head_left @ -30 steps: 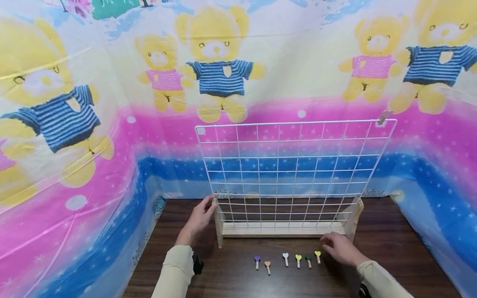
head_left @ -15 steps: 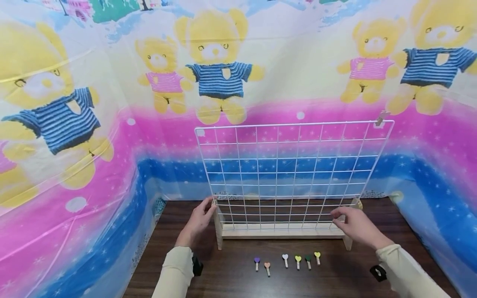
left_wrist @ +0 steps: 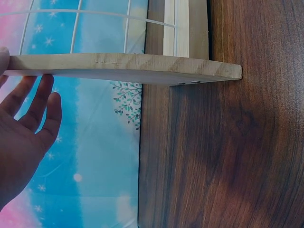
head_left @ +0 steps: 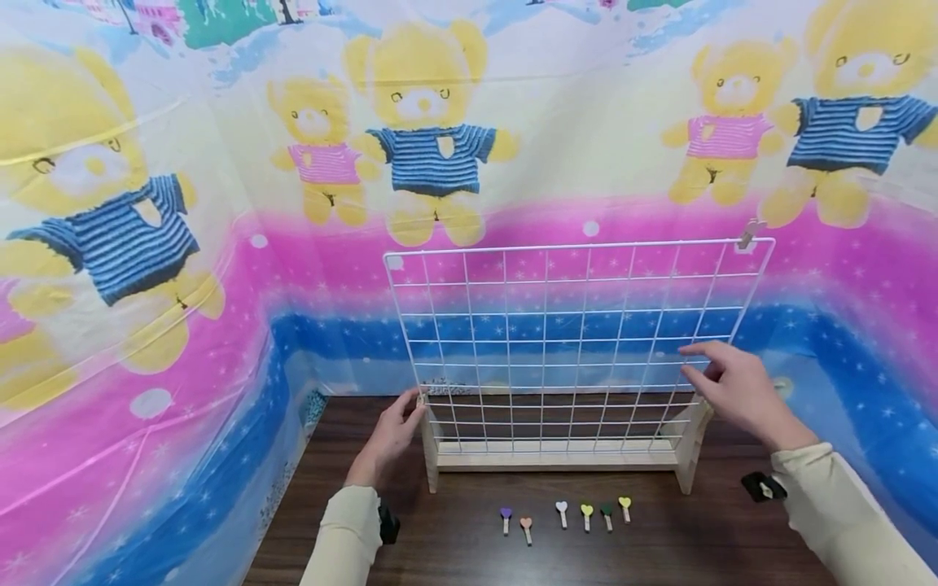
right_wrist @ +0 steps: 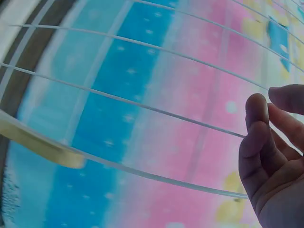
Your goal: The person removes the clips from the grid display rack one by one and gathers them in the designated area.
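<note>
In the head view a white wire grid panel stands upright in a wooden stand. My left hand grips the stand's left side post, thumb on one face and fingers against the other; the post fills the upper part of the left wrist view. My right hand is raised by the grid's right edge, fingers loosely bent and a gap between thumb and forefinger. Nothing shows in it. In the right wrist view its fingers overlap the wires. A small wooden clothespin is clipped at the grid's top right corner.
Several small heart-topped clothespins lie in front of the stand: purple, orange, white, yellow-green, dark green and yellow. A bear-printed cloth surrounds the dark wood table.
My right hand has risen from beside the yellow clothespin, up and to the right, to the grid's right edge. My left hand has stayed on the post.
</note>
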